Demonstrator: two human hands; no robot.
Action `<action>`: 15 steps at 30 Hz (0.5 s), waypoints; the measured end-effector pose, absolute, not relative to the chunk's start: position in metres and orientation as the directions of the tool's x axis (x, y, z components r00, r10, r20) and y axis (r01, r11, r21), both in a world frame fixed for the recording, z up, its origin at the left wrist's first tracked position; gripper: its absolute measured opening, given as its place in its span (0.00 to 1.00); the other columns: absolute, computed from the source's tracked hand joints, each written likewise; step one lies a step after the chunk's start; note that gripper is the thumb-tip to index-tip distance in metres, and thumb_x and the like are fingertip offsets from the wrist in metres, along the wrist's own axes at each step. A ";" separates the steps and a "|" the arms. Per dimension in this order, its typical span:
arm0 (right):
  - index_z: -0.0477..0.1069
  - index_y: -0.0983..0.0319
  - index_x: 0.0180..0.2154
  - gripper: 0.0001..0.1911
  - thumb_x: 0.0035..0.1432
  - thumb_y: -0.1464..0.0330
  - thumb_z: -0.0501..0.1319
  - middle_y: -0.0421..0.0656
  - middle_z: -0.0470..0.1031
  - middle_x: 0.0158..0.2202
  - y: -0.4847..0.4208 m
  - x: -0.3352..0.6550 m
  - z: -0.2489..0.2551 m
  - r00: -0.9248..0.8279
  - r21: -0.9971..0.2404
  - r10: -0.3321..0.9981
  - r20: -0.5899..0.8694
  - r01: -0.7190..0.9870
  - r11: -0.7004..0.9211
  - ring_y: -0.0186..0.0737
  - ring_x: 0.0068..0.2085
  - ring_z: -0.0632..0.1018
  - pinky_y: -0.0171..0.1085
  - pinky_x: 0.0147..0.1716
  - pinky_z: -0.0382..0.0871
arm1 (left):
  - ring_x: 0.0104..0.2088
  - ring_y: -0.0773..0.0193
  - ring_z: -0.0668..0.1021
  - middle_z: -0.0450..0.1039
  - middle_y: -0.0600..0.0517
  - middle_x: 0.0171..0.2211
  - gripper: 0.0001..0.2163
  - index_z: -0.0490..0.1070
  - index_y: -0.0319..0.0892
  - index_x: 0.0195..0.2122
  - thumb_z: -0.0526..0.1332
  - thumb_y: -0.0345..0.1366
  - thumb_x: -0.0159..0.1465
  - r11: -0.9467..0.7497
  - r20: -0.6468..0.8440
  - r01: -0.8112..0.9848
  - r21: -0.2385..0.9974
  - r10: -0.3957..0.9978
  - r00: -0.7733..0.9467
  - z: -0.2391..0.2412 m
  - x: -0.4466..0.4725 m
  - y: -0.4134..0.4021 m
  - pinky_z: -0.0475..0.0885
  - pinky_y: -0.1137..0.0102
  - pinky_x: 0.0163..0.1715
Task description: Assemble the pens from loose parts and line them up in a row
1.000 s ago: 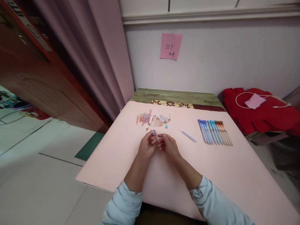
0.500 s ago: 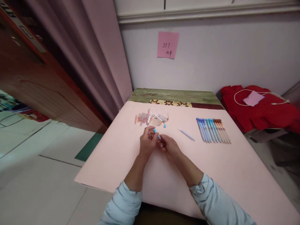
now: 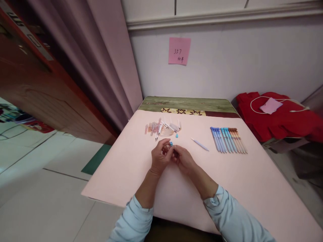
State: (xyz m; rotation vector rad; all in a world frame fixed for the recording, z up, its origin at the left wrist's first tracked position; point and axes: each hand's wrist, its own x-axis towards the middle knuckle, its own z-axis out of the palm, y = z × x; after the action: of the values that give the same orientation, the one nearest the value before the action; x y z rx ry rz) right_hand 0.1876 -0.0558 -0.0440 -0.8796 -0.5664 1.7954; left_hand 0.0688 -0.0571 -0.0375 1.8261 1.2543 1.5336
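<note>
My left hand (image 3: 160, 157) and my right hand (image 3: 184, 160) meet above the near middle of the table, fingertips pinched together. Between them is a blue pen part (image 3: 171, 144); just its bright blue end shows above the fingers, which hide the rest. Beyond the hands a small turquoise piece (image 3: 177, 135) lies on the cloth. Right of them rests a pale lavender pen barrel (image 3: 200, 145) with a whitish tip, lying at a slant. Behind the left hand, a loose pile holds white pen refills (image 3: 166, 125) and pinkish-brown strips (image 3: 155, 127).
Several finished-looking pens (image 3: 228, 140) lie side by side at the right, in blue, turquoise and brown groups. A pink cloth (image 3: 121, 164) covers most of the table. A red cloth (image 3: 267, 117) with a white cable is beyond its right edge; a wooden door (image 3: 63, 101) stands left.
The blue pen part has turned more upright and sunk deeper between the fingers. Both hands have drawn closer together. The things on the table lie as before.
</note>
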 end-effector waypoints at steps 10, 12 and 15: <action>0.75 0.63 0.29 0.10 0.46 0.63 0.68 0.40 0.76 0.27 -0.058 0.188 -0.039 -0.217 -0.710 0.930 -0.296 -0.602 -0.366 0.32 0.27 0.71 0.30 0.22 0.57 | 0.26 0.70 0.76 0.78 0.52 0.35 0.16 0.71 0.45 0.51 0.64 0.35 0.61 -0.485 0.502 0.345 0.804 0.864 0.045 -0.036 0.072 -0.060 0.73 0.74 0.29; 0.74 0.62 0.30 0.11 0.47 0.62 0.70 0.39 0.75 0.27 -0.057 0.188 -0.042 -0.170 -0.702 0.938 -0.302 -0.626 -0.340 0.32 0.27 0.71 0.30 0.23 0.58 | 0.25 0.69 0.74 0.77 0.51 0.33 0.13 0.74 0.45 0.47 0.65 0.35 0.60 -0.475 0.494 0.319 0.820 0.869 0.022 -0.032 0.072 -0.060 0.71 0.74 0.28; 0.74 0.61 0.31 0.13 0.46 0.61 0.71 0.38 0.74 0.26 -0.056 0.187 -0.046 -0.111 -0.695 0.940 -0.323 -0.646 -0.316 0.32 0.27 0.71 0.31 0.24 0.61 | 0.24 0.68 0.73 0.76 0.51 0.31 0.07 0.77 0.44 0.39 0.67 0.35 0.59 -0.462 0.479 0.271 0.845 0.878 0.004 -0.026 0.072 -0.060 0.70 0.73 0.27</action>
State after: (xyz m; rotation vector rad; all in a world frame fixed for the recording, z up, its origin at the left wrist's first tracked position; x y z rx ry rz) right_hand 0.1875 -0.0561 -0.0460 -0.8870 -0.4643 1.7015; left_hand 0.0717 -0.0602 -0.0259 1.7553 1.1828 1.4831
